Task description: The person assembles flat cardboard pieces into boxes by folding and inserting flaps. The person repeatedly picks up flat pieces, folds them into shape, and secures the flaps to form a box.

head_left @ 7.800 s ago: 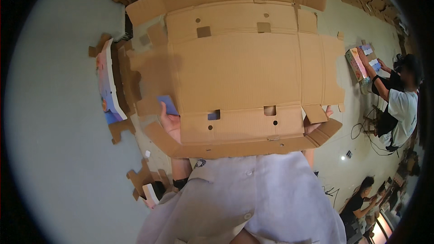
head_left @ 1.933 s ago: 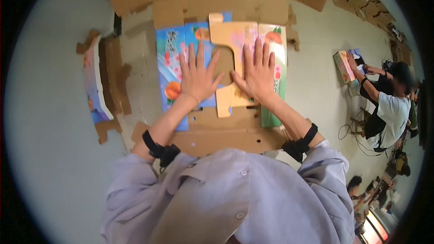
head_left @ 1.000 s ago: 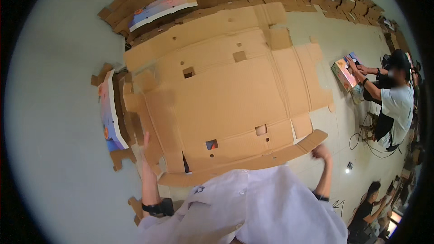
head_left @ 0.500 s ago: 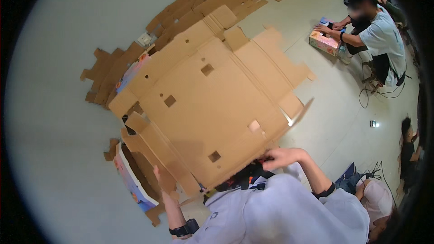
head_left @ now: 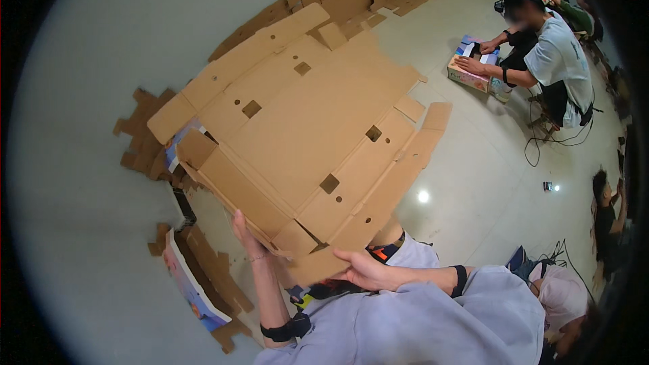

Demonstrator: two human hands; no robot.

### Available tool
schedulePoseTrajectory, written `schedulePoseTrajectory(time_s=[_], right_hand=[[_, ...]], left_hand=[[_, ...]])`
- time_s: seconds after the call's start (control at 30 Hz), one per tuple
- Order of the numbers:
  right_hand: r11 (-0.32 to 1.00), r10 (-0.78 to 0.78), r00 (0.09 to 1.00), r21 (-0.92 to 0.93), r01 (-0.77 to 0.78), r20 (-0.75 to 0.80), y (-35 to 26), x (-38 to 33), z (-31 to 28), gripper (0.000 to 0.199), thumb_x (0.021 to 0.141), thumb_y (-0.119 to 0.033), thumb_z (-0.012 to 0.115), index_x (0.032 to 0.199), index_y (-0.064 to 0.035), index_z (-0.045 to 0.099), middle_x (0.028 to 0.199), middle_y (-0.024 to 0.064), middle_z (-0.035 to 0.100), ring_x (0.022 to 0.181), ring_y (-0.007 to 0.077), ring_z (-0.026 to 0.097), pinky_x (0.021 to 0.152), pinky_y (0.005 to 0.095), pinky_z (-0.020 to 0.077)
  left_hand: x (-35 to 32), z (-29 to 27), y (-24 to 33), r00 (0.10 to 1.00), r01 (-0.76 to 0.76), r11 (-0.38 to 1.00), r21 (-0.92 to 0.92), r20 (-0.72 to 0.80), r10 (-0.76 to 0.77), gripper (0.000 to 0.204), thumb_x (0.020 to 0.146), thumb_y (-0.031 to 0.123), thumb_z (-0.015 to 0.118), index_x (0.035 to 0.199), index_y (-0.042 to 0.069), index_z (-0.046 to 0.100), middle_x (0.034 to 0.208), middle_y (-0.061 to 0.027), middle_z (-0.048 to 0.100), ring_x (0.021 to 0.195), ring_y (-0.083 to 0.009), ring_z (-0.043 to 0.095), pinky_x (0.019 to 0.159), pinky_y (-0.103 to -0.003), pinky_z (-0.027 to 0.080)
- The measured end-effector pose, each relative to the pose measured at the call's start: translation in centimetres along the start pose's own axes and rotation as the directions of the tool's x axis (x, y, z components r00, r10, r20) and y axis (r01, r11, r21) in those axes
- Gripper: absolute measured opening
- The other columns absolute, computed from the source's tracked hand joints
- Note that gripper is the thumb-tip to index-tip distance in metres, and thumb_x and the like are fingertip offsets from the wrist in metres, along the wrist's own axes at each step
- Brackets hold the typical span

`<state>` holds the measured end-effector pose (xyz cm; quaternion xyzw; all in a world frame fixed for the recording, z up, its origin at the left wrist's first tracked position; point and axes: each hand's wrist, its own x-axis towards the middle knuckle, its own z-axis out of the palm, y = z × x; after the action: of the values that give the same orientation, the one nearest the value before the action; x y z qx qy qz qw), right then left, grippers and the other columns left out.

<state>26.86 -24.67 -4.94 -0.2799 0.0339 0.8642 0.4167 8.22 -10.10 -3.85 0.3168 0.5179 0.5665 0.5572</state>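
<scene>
A large flattened cardboard box [head_left: 304, 115], plain brown side up, is held tilted in front of me. It has square cutouts, small round holes and crease lines. At its near left edge, my left hand [head_left: 251, 240] grips the board from the outside, with part of the fingers hidden beneath it. My right hand [head_left: 368, 270] pinches a small flap [head_left: 316, 265] at the near corner, thumb on top. A long side flap [head_left: 399, 179] stands out along the near right edge, and another flap [head_left: 233, 186] is partly raised on the left.
On the left, a printed cardboard piece [head_left: 193, 284] leans by the wall. More flattened cardboard [head_left: 145, 128] lies along the wall, continuing to the back. At the far right, a seated person [head_left: 558, 54] handles a colourful box [head_left: 470, 78]. Cables [head_left: 561, 138] lie on the floor.
My right hand has moved left along the near edge and now holds the corner flap. The near right long flap has swung outward, and the cardboard has tilted.
</scene>
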Motion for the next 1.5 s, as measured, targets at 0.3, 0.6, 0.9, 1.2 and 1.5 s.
schedulePoseTrajectory(time_s=[0.3,0.6,0.9,1.2,1.5], right_hand=[[0.973,-0.100,0.993,0.213,0.086,0.059,0.0,0.0,-0.9,0.043,0.092,-0.005,0.045,0.132,0.0036,0.032,0.133,0.0176,0.042,0.120,0.0299,0.044,0.104,0.0467,0.0348],[0.773,-0.620,0.769,-0.290,0.564,-0.156,-9.8,-2.9,-2.5,0.046,0.071,0.009,0.046,0.118,0.0055,0.046,0.106,0.0166,0.060,0.103,0.0269,0.058,0.089,0.0392,0.0471],[0.642,-0.762,0.539,-0.309,0.702,-0.359,-40.5,-9.2,-15.0,0.064,0.088,-0.036,0.050,0.135,0.0011,0.026,0.121,0.0263,0.050,0.109,0.0378,0.053,0.094,0.0460,0.0433],[0.773,-0.634,0.462,-0.536,0.340,-0.621,-35.5,-2.2,-28.3,0.056,0.089,-0.038,0.052,0.133,-0.0067,0.036,0.113,0.0184,0.057,0.089,0.0268,0.062,0.070,0.0370,0.0514],[0.798,-0.436,0.539,-0.586,-0.139,-0.721,-26.6,10.7,-30.7,0.051,0.088,-0.035,0.053,0.129,-0.0054,0.042,0.112,0.0166,0.057,0.097,0.0304,0.059,0.082,0.0407,0.0477]], left_hand=[[0.0,-4.0,-4.8,0.987,-0.140,0.990,0.005,0.078,0.139,0.066,0.080,0.040,0.055,0.130,0.000,0.035,0.121,-0.0124,0.046,0.108,-0.0235,0.050,0.090,-0.037,0.044],[-0.2,8.3,-4.5,0.967,-0.149,0.987,-0.062,0.200,0.159,0.069,0.077,0.025,0.064,0.133,0.000,0.032,0.127,-0.0133,0.042,0.117,-0.0237,0.043,0.100,-0.037,0.033],[3.4,24.0,0.6,0.763,-0.280,0.927,0.248,0.643,0.058,0.064,0.089,0.036,0.056,0.141,0.013,0.027,0.138,-0.0200,0.038,0.118,-0.0299,0.049,0.098,-0.038,0.038],[4.0,-5.2,-1.7,0.993,-0.104,0.876,0.472,0.105,0.061,0.038,0.089,0.012,0.056,0.125,0.003,0.049,0.116,-0.0126,0.056,0.106,-0.0206,0.056,0.089,-0.030,0.044],[-11.4,-26.8,-12.2,0.773,0.573,0.732,0.370,-0.541,-0.331,0.033,0.091,0.030,0.052,0.117,0.011,0.054,0.096,-0.0047,0.063,0.076,-0.0144,0.062,0.059,-0.025,0.047]])
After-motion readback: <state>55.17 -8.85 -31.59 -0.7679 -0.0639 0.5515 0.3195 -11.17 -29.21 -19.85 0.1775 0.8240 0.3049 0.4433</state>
